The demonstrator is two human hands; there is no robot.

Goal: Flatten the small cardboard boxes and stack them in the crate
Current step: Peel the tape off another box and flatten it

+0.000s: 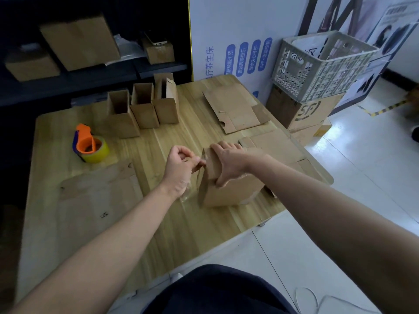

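Wood-grain table [176, 137] is seen carrying most of the items. Off its far right corner, a grey plastic crate [317, 71] is set tilted on a large brown carton [303, 112] standing on the floor.

Three flattened cardboard sheets are laid on the table: one [235, 109] at the far right corner, one [276, 143] along the right edge, one [97, 196] toward the left edge. Three open boxes [144, 109] are stood upright in a row near the far edge, touching side by side.

The small cardboard box [233, 191] is placed near the table's near edge, toward the right. It is gripped from above by the right hand [229, 162], fingers spread over its top and thumb curled against its near side.

The left hand [179, 166] is held just beside the box's raised end flap, fingers curled, a clear tape strip [186, 196] pinched between thumb and fingertips and trailing below the wrist.

An orange tape dispenser [87, 146] with a yellowish roll is set near the left edge.
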